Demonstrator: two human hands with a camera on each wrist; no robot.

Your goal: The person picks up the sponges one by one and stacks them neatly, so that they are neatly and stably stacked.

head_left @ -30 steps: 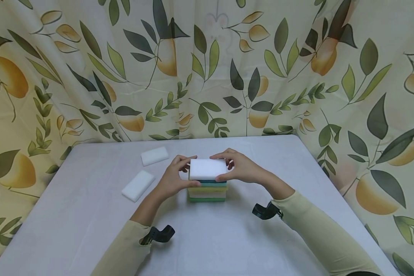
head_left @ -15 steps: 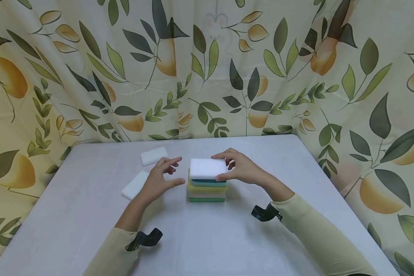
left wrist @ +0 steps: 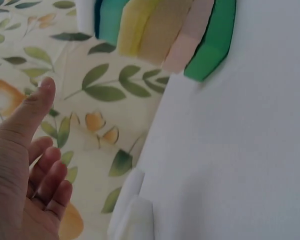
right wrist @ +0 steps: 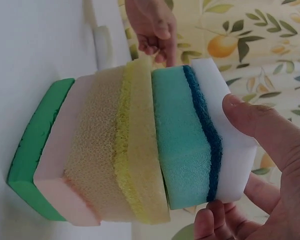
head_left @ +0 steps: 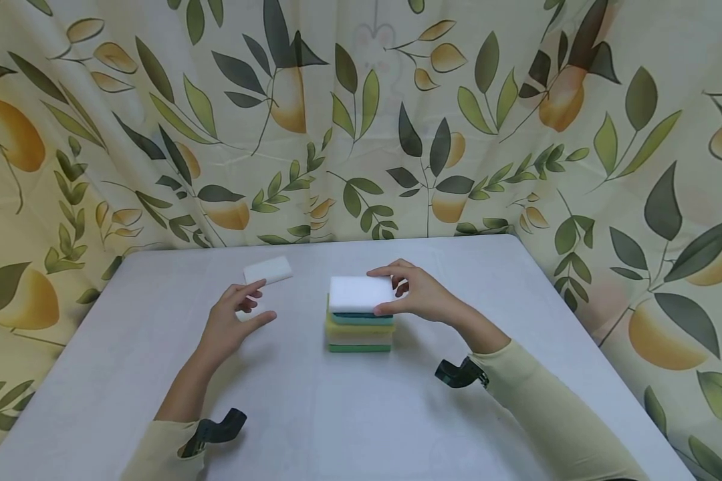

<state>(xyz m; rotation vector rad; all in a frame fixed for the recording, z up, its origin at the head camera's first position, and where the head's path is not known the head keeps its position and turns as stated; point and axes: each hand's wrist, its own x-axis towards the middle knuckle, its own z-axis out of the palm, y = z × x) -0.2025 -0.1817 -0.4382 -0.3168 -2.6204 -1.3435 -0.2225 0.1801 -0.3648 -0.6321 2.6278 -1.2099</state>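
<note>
A stack of sponges (head_left: pixel 361 329) stands on the table. From the bottom, the right wrist view shows green (right wrist: pixel 37 150), pink, beige, yellow and teal layers, the teal one with a dark blue scouring face. On top lies a white sponge (head_left: pixel 361 294). My right hand (head_left: pixel 421 294) holds this white sponge at its right end, thumb (right wrist: pixel 240 112) on the near side and fingers on the far side. My left hand (head_left: pixel 228 324) is apart from the stack, in the air over the left of the table, thumb and forefinger spread, nothing between them.
A loose white sponge (head_left: pixel 271 269) lies at the back left, just beyond the left fingertips. A second white sponge (left wrist: pixel 137 220) is mostly hidden behind my left hand in the head view. A leaf-patterned curtain (head_left: pixel 361 133) hangs behind the white-covered table (head_left: pixel 349 421).
My left hand has let go of the white sponge on top of the stack and moved left and toward me, over the loose white sponges. My right hand stays at the top sponge.
</note>
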